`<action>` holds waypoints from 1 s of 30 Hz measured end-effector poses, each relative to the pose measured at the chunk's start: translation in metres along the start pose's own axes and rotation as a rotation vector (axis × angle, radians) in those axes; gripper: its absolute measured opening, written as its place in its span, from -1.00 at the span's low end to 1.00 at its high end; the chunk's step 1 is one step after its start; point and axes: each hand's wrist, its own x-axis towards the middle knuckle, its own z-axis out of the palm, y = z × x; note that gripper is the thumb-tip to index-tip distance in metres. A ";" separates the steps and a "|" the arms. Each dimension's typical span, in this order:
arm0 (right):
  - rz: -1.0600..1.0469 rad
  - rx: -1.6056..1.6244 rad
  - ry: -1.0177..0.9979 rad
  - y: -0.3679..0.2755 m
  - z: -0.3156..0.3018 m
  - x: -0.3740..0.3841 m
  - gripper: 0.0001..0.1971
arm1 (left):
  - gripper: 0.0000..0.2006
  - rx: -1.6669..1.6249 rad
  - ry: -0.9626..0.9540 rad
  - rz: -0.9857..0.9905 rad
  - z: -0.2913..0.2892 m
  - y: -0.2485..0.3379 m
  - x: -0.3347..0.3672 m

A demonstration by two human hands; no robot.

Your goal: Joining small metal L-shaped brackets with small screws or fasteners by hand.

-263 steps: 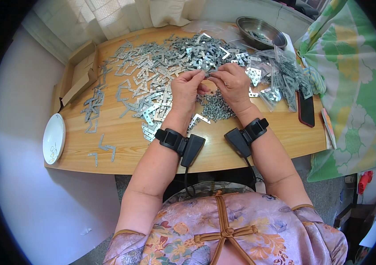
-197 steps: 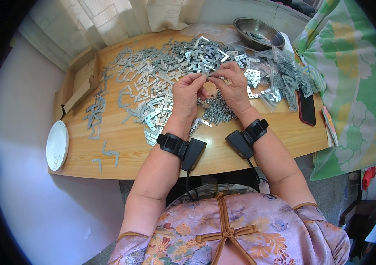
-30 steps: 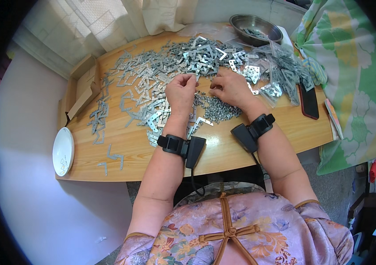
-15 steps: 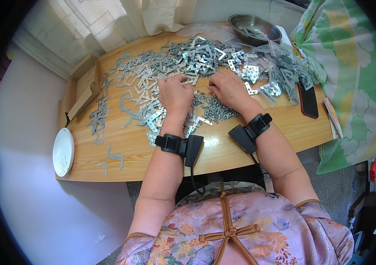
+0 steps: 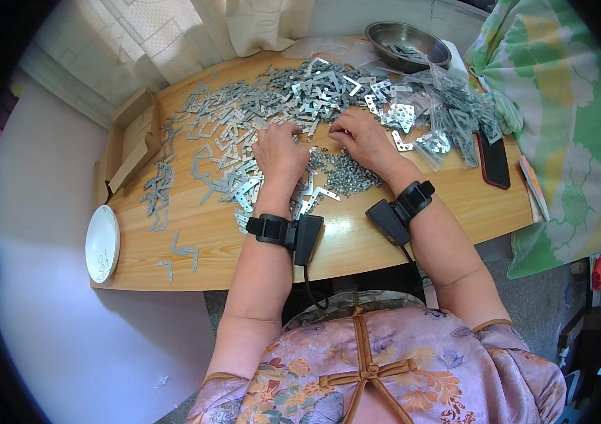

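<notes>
My left hand [image 5: 281, 154] is closed, its fingers curled at the near side of a big pile of grey L-shaped metal corner brackets [image 5: 244, 106]. Whatever it may hold is hidden under the knuckles. My right hand [image 5: 367, 140] is closed too, thumb and fingers pinched together toward the left hand; anything in the pinch is too small to make out. Beneath and beside the right hand lies a heap of small metal screws or nuts [image 5: 348, 177]. Several brighter brackets [image 5: 323, 193] rest next to my left wrist.
Clear plastic bags of brackets [image 5: 449, 113] lie at right, by a phone [image 5: 494, 161]. Behind them stands a steel bowl [image 5: 378, 51]. At left are an open cardboard box [image 5: 131, 145] and a white plate [image 5: 93, 244] on the wooden table's [image 5: 244, 275] edge.
My right hand has shifted slightly left, its pinched fingertips now nearer the left hand. My left hand has barely moved and stays curled.
</notes>
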 end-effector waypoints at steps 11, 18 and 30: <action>0.154 -0.062 -0.047 -0.003 -0.001 -0.001 -0.84 | -0.71 -0.076 0.041 0.013 0.004 -0.006 0.002; 0.217 0.136 0.019 -0.003 0.001 0.000 -0.88 | -0.79 -0.337 0.218 0.142 0.011 -0.006 0.005; 0.361 0.470 0.048 0.000 0.004 0.002 -0.88 | -0.80 -0.936 0.078 0.083 0.013 -0.004 0.007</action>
